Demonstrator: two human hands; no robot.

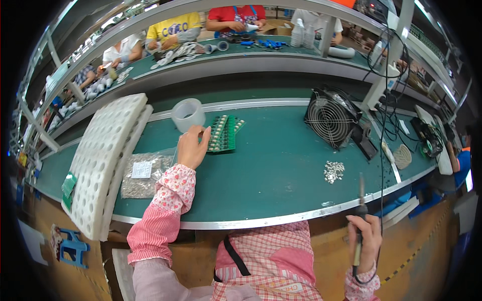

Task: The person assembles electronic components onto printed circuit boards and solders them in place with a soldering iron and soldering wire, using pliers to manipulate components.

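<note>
Fan (329,121), tape roll (195,122), boards (229,133), right fingers (372,223) clamping soldering iron (362,208), left fingers (205,138) unclear whether gripping

Just one view here: a head-worn fisheye, the left of a side-by-side pair, looking down and forward over the green surface (261,185). It's pretty close in, with the wearer's checked apron (266,253) right at the bottom, the left fingers (205,136) a bit left of center and the right fingers (364,223) lower right. Super wide too: the surface's near edge bows, and a person in red (221,15) across the way sneaks in up top.
</note>
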